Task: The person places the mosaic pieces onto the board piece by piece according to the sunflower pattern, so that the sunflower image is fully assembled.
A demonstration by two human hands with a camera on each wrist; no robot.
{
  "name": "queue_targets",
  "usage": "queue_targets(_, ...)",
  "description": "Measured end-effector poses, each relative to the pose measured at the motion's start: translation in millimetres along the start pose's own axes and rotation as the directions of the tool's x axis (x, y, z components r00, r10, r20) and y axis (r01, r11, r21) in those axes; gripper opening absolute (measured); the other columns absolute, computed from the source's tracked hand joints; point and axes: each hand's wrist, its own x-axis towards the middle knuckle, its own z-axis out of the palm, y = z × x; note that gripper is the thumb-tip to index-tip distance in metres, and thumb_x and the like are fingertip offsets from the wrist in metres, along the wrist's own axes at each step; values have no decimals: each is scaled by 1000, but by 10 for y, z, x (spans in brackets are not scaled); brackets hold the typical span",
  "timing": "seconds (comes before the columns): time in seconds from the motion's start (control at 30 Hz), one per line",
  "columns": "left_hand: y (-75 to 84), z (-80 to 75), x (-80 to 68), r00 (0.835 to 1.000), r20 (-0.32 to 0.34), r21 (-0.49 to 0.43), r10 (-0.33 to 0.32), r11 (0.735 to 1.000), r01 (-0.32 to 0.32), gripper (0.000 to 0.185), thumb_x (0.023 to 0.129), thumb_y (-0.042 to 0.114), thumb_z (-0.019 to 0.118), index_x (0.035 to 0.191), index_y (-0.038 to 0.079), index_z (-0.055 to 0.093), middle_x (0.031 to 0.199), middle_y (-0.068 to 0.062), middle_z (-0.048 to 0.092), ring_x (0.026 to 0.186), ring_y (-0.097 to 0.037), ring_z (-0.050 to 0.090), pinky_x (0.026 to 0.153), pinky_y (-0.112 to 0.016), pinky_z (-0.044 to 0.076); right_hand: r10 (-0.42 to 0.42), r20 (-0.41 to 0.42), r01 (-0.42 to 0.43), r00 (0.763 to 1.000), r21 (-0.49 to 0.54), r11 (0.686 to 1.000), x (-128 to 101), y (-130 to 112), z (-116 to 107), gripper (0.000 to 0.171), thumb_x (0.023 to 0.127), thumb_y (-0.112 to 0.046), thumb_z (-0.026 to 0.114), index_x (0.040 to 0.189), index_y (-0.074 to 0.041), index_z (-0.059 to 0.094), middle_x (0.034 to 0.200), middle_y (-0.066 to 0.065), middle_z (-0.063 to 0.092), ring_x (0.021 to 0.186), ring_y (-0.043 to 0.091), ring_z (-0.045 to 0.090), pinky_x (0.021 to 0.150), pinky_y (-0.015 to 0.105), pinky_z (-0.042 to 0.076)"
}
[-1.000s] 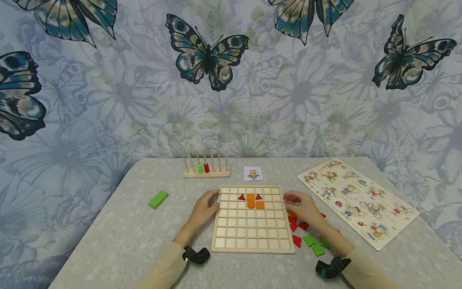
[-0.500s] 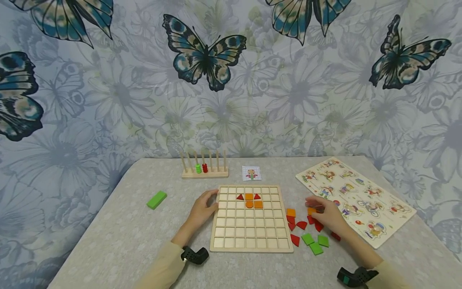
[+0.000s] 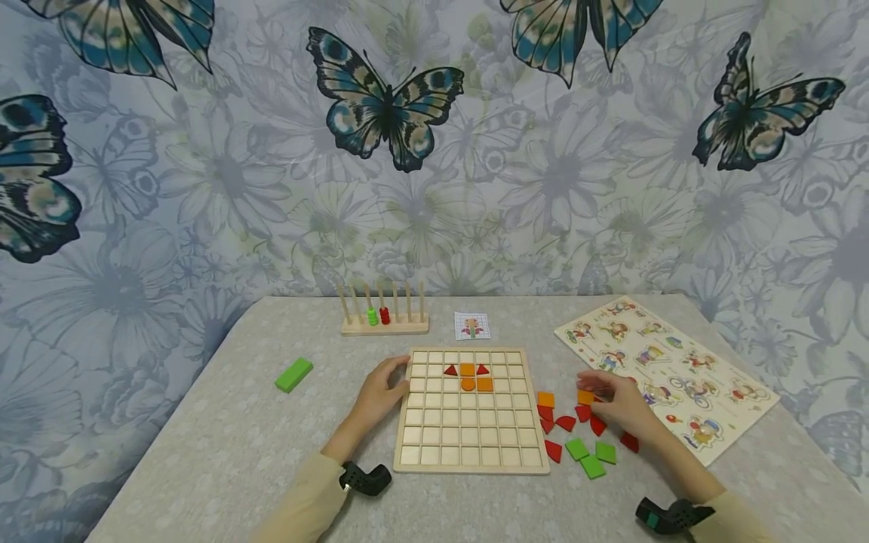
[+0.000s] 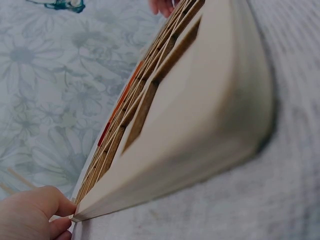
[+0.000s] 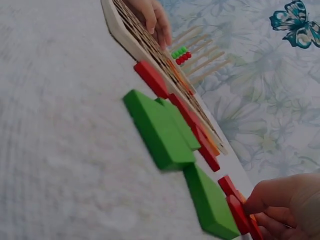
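The wooden grid board lies flat in the middle of the table, with orange and red pieces set in its upper cells. At its left edge, my left hand grips the rim between thumb and fingers; the left wrist view shows this hand at the board's corner. To the right of the board, my right hand pinches an orange square tile, its fingers partly hiding it. Red pieces lie right under and beside these fingers. In the right wrist view, the thumb overlaps the red pieces.
Green square tiles, red quarter pieces and another orange square lie right of the board. Beyond stand a peg rack with green and red beads and a pattern card. A picture puzzle board lies right, a green block left.
My right hand has moved right from the board's right edge to the orange square tile among the loose pieces. The left hand stays at the board's left edge.
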Motion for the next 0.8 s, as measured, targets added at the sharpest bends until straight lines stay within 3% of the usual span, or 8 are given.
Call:
queue_targets(0.17, -5, -1, 1, 1000, -2, -5, 7, 1000, -7, 46, 90, 10, 60, 135, 6, 51, 140, -14, 51, 136, -32, 42, 113, -50, 33, 5, -27, -5, 1000, -18, 1000, 3, 5, 34, 40, 78, 5, 68, 118, 3, 61, 104, 17, 70, 90, 3, 63, 77, 17, 52)
queue_targets(0.37, -20, -5, 0, 1000, -4, 2, 8, 1000, -8, 46, 90, 10, 61, 134, 5, 52, 140, -14, 51, 135, -32, 43, 113, -49, 33, 25, -43, -26, 999, -24, 999, 63, -78, 107, 41, 78, 0, 72, 118, 0, 62, 107, 16, 70, 94, 20, 67, 78, 20, 53)
queue_targets(0.57, -25, -16, -2, 1000, -4, -4, 3, 1000, -3, 46, 90, 10, 60, 135, 6, 51, 141, -13, 50, 136, -32, 42, 113, -50, 33, -19, -8, 20, 1000, 65, 998, 214, -265, 267, 42, 81, -4, 72, 120, 3, 60, 110, 19, 68, 99, 31, 64, 85, 27, 55)
queue_targets(0.8, -41, 12, 12, 1000, -8, -8, 11, 1000, -11, 46, 90, 10, 61, 134, 6, 52, 140, -13, 51, 135, -32, 43, 112, -50, 34, -39, 33, 34, 999, 134, 990, 434, -543, 563, 41, 81, -7, 73, 119, 3, 61, 111, 18, 67, 99, 30, 63, 85, 30, 55)
